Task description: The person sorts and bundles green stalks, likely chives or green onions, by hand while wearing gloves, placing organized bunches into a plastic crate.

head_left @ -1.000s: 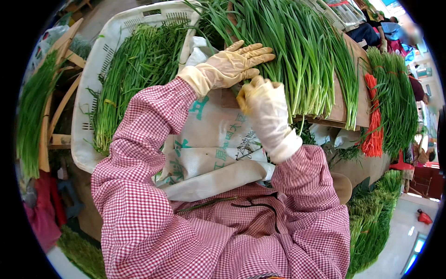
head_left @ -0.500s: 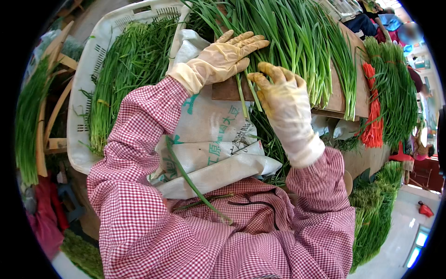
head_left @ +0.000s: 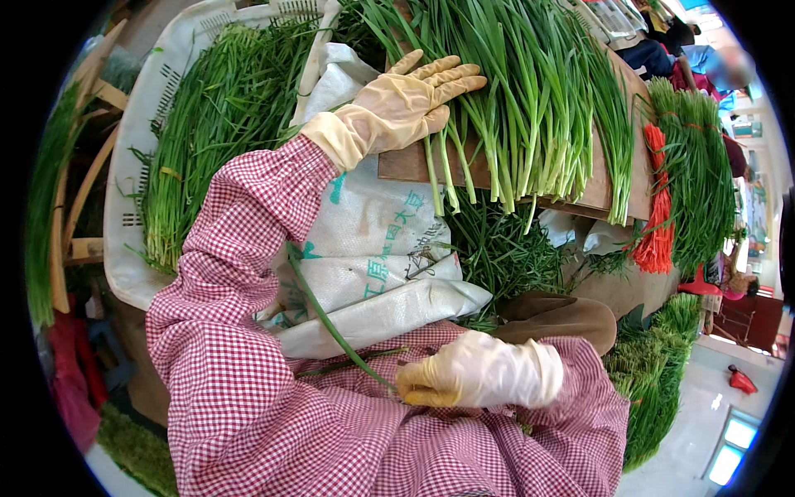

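Gloved L hand [head_left: 397, 103], upper ctr of frame, spreads open fingers over the edge of leafy greens [head_left: 530, 124] on a wooden board [head_left: 406, 163]; palm hidden, leaf tops cut off by upper edge. Gloved R hand [head_left: 451, 373], lower ctr, curls its fingers at the end of a loose green stalk [head_left: 327, 319]; fingertips partly hidden, can't tell if they grip. Vs. prev. frame, R hand is down from near the board to the checked smock [head_left: 240, 381].
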Demonstrator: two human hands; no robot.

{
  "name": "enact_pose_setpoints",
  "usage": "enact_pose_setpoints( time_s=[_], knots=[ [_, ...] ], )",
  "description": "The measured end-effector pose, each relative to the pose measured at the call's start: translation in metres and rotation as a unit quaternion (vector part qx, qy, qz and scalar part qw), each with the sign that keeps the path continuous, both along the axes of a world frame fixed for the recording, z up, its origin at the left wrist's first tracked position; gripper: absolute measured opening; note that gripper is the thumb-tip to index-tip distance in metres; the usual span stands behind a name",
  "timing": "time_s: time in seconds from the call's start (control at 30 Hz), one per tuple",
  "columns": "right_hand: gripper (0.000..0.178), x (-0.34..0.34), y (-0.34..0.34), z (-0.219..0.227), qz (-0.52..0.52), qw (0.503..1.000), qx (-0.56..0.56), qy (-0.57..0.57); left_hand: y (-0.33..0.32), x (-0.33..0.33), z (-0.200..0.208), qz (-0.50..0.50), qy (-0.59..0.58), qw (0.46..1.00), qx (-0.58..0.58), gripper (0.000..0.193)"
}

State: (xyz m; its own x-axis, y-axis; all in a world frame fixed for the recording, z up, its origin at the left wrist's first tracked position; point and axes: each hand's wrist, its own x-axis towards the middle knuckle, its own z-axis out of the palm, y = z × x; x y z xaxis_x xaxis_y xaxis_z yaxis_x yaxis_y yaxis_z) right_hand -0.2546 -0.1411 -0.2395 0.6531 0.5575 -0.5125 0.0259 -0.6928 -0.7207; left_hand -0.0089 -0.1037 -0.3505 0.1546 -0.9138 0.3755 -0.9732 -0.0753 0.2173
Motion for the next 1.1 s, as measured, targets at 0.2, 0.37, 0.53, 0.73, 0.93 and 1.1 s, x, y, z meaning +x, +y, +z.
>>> enact_pose_setpoints(
  time_s=[0.2, 0.37, 0.53, 0.73, 0.93, 1.1],
  knots=[
    [0.007, 0.066, -0.050, -0.027, -0.187, 0.760, -0.487, -0.387, -0.002, -0.006, 0.002, 0.052, 0.012, 0.999, -0.001, 0.054],
    [0.005, 0.070, -0.072, -0.065, -0.085, 0.686, -0.553, -0.465, -0.008, -0.011, -0.002, 0.050, -0.017, 0.999, -0.001, 0.055],
    [0.016, -0.011, -0.022, -0.037, -0.044, 0.901, -0.253, -0.351, -0.007, -0.012, 0.001, 0.046, -0.024, 0.999, -0.005, 0.055],
    [0.030, 0.005, -0.036, 0.000, -0.241, 0.923, -0.118, -0.275, 0.001, -0.016, 0.011, 0.011, 0.004, 0.997, -0.073, 0.056],
    [0.020, 0.045, -0.093, -0.033, -0.253, 0.788, -0.328, -0.456, 0.001, -0.012, 0.018, -0.074, 0.022, 0.994, -0.071, 0.040],
    [0.015, 0.027, -0.112, -0.049, -0.395, 0.800, -0.150, -0.426, 0.009, -0.007, 0.011, -0.100, 0.113, 0.986, -0.064, 0.036]
  ],
)
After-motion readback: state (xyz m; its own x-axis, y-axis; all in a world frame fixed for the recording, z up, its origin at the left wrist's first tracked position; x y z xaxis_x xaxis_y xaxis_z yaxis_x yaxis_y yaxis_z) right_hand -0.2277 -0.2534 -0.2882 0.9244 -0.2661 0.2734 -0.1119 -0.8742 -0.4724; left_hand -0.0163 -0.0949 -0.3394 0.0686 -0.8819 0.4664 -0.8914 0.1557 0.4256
